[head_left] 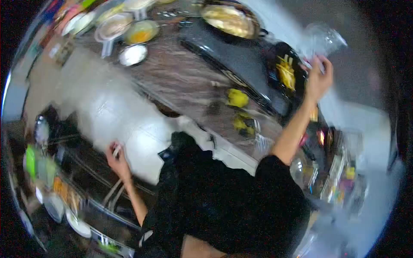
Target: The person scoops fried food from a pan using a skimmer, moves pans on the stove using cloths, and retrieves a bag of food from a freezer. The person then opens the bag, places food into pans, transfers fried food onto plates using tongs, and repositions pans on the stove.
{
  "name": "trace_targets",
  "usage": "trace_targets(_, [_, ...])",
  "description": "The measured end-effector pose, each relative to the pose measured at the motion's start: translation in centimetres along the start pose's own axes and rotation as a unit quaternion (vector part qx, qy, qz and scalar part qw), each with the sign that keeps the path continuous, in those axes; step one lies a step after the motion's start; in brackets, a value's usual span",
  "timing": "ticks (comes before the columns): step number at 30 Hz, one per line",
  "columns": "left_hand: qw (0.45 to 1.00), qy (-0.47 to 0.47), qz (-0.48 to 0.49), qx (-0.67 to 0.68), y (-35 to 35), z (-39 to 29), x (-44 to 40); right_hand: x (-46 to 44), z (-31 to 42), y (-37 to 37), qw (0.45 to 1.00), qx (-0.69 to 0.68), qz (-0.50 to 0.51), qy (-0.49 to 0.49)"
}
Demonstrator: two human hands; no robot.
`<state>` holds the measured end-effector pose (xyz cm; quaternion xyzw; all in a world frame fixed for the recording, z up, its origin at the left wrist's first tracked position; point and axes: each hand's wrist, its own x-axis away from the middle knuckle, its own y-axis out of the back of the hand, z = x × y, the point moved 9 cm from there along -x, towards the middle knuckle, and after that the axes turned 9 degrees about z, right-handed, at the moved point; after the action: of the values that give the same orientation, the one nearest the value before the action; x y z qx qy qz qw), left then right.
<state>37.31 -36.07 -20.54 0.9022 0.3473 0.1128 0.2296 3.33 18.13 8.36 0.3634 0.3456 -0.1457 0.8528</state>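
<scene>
My right hand (319,79) is raised at the upper right with its fingers closed at a clear, see-through, rounded thing (325,41) that looks like a lid; motion smears its shape. Just left of that hand sits a small dark pan (287,69) with yellow strips of food (286,75) in it. My left hand (117,161) hangs low at the left, over the pale floor, with fingers curled. Something small and whitish shows between them, too blurred to name. A large round pan (230,19) of pale yellow food stands on the dark stove (228,53).
On the wood-patterned counter (172,81) lie yellow pieces (237,98), a fork (263,142), a bowl with orange-yellow contents (142,33) and a white bowl (132,54). A dark glossy surface (81,167) with plates and green items along its edge runs at lower left.
</scene>
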Motion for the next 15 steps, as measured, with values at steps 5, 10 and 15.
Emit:
trace_targets(5, [0.945,-0.061,0.187,0.262,-1.9,-6.4,-11.5,8.4,20.2,-24.8,0.932,-0.313,0.181,-0.041])
trace_targets(10, [0.837,-0.024,0.105,0.536,3.0,-2.6,-24.0,21.1,39.9,-49.6,0.796,-0.272,0.474,0.258])
trace_targets(15, [0.840,0.186,-0.209,0.465,16.2,23.0,-36.0,28.3,55.5,-61.4,0.638,-0.320,0.650,0.262])
